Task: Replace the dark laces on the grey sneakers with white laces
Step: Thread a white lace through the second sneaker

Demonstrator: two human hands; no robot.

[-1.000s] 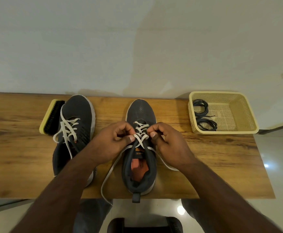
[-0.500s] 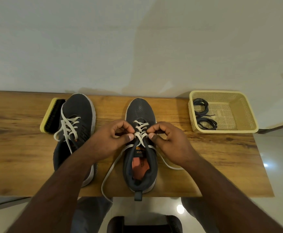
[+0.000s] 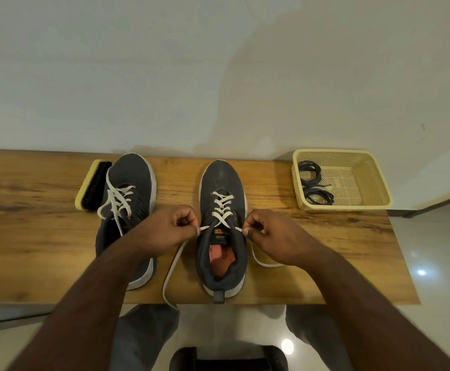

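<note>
2 grey sneakers [image 3: 222,226], both white-laced. My left hand [image 3: 165,231] and right hand [image 3: 274,236] each pinch a white lace end [image 3: 205,227]. 2 dark lace coils [image 3: 315,183] in basket [image 3: 374,180] at tabletop [image 3: 31,236] far right corner; brush [image 3: 92,186] far left.

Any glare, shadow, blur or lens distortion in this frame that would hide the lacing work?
Head view: wide-angle bending curves the table edge; small glare spots sit on the floor tiles, off the work; a soft shadow falls on the wall; the left hand, right hand and white lace on the middle sneaker look sharp, evenly lit.
</note>
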